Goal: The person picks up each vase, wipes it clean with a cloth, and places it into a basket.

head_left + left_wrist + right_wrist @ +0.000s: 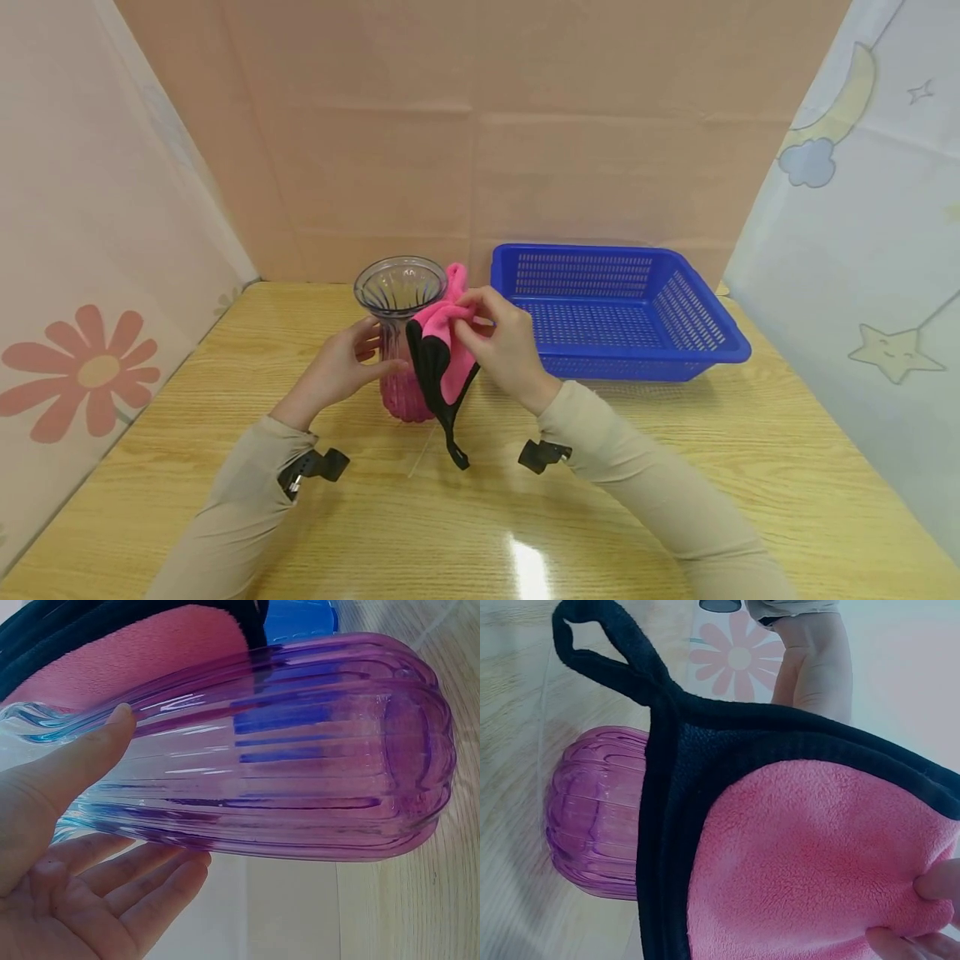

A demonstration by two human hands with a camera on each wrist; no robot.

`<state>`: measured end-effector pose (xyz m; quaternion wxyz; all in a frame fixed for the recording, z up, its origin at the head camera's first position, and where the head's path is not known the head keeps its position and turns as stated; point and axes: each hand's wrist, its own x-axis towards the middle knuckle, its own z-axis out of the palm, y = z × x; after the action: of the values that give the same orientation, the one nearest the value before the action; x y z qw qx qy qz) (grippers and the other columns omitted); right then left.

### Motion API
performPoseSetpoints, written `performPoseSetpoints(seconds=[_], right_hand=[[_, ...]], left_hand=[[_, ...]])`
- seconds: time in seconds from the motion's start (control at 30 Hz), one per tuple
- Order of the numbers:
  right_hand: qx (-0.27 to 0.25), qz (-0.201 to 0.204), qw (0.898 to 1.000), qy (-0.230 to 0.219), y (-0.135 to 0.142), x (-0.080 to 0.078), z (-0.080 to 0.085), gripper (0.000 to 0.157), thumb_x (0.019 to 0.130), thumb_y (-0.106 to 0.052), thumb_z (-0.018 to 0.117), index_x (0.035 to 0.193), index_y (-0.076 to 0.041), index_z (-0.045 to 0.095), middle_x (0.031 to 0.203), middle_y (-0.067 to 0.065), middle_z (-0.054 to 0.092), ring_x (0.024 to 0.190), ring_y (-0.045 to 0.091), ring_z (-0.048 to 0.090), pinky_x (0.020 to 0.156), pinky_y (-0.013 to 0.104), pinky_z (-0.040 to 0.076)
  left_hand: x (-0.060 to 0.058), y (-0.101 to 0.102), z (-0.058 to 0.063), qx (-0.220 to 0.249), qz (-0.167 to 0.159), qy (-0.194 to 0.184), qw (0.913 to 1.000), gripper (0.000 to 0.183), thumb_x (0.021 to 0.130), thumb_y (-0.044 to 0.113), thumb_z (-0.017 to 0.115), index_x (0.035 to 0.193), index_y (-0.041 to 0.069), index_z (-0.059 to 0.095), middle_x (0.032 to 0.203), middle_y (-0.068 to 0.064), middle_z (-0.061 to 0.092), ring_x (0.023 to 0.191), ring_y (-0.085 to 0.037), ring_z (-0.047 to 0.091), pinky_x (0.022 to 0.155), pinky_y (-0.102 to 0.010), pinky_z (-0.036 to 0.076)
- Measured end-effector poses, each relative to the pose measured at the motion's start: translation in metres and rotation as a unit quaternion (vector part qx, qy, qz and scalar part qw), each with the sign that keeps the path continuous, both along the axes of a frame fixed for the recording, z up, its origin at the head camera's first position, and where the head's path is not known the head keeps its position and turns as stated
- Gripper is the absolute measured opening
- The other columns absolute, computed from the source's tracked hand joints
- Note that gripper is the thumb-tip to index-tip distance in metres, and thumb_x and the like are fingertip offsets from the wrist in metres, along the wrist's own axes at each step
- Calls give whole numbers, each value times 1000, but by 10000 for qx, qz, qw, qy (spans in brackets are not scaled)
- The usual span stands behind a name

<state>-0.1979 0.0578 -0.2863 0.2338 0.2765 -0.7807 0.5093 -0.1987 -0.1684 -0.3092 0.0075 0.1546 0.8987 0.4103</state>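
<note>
A tall ribbed glass vase (405,398), clear at its flared rim and pink-purple toward the base, stands upright on the table. My left hand (341,367) holds it around the narrow middle, thumb on the near side and fingers on the far side, as the left wrist view shows on the glass vase (300,780). Between thumb and fingers, my right hand (512,343) pinches a pink fleecy cloth (456,379) with black edging. The cloth hangs just right of the vase and overlaps its rim, its black loop (607,675) dangling at the lower corner.
Behind and right of my right hand sits a blue perforated plastic basket (630,367). A thin clear strand (422,454) lies on the wooden table (420,533) in front of the vase. A plain peach backdrop (360,167) rises along the table's far edge, with patterned sheets at both sides.
</note>
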Motion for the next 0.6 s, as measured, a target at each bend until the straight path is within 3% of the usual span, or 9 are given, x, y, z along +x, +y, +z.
performPoseSetpoints(seconds=[0.6], right_hand=[[466,67,9988,-97,-11,-5,-16,15,81,4,64,95,1,61,95,15,67,88,25,68,78,33,60]], left_hand=[[-3,-1,-3,175,-31,166,9997,68,83,11,69,141,1,36,134,-30,48,118,-45,53,98,-50,47]])
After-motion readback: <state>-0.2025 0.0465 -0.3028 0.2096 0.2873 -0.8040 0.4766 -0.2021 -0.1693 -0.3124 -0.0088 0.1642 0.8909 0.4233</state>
